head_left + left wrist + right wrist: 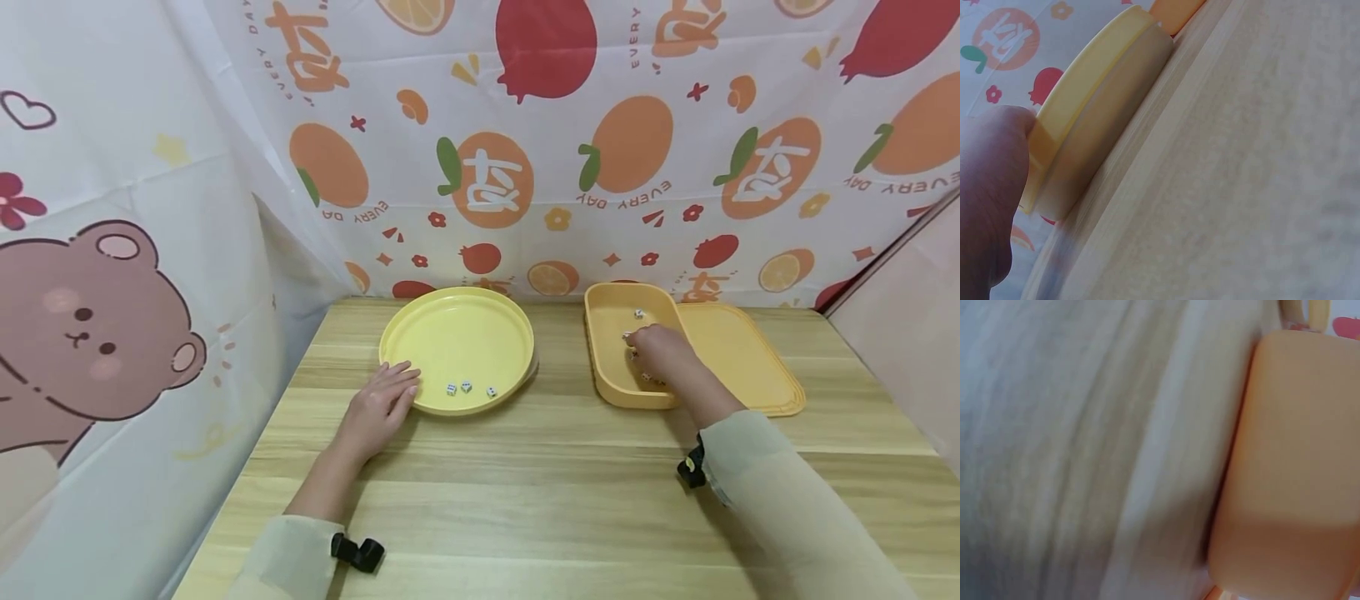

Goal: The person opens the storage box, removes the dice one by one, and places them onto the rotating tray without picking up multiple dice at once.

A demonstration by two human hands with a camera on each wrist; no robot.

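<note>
A round yellow tray (457, 333) stands on the table, with three small white dice (467, 387) near its front edge. My left hand (381, 408) rests on the tray's front-left rim, fingers relaxed over it. The left wrist view shows part of that hand against the rim of the tray (1079, 94). My right hand (663, 350) reaches into an orange rectangular box (600, 367), its curled fingertips at a white die (627, 336). More dice (639, 314) lie around it in the box, some partly hidden. Only the outer wall of the box (1297, 456) shows in the right wrist view.
A flat orange lid (738, 354) lies against the right side of the box. Wooden tabletop (510, 483) extends in front of both containers. A fruit-patterned cloth (555, 167) hangs behind, and a bear-printed cloth (97, 333) hangs at the left.
</note>
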